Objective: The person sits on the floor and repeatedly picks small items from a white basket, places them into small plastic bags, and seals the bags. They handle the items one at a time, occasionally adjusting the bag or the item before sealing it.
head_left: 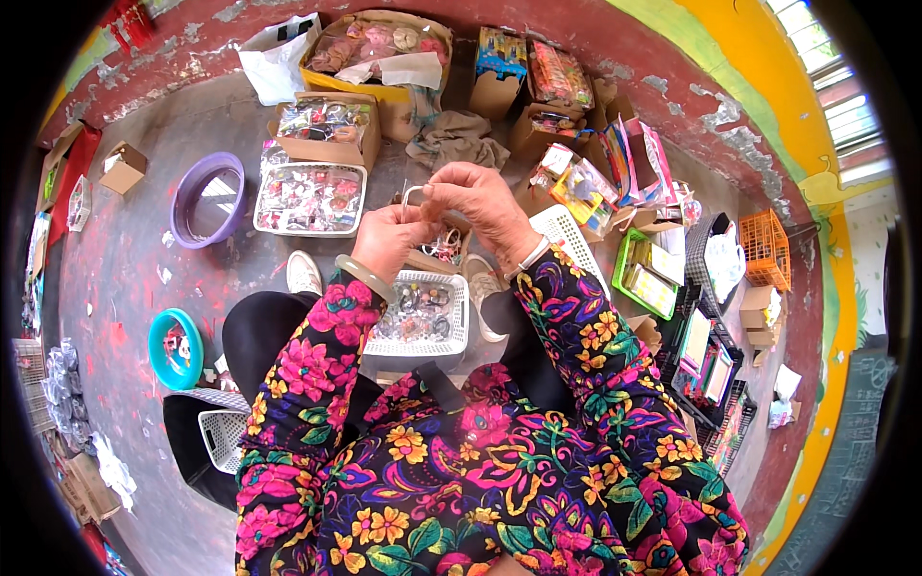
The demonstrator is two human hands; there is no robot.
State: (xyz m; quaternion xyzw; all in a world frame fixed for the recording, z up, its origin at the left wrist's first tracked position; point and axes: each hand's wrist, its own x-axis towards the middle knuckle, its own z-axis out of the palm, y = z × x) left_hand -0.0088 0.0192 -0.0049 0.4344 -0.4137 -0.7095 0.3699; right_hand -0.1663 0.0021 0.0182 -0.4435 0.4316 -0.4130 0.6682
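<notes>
Pinched Between My Fingertips, a Thin Pale Loop

I have the pale loop out in front of me, raised between my two hands, and in my view it sits just beyond the far rim of the white basket between my feet. Behind my hands shows an open cardboard box of small pieces, its edges partly covered by my fingers. To the left another white basket stands near, well filled, its rim apart from my left wrist; to the right a white lattice basket comes close beside my right sleeve. That is my tighter side, with the green tray and black crates crowding further out. On my left the grey floor gives more room, running between the purple basin and the teal basin.

My left hand has thumb and forefinger clamped on the loop's near side. My right hand has its thumb and fingertips together on the loop's right side, though the exact grip is partly hidden. The loop looks narrow, smooth and whitish, curved at the top; its lower part disappears behind my fingers, and I cannot tell its material.
</notes>
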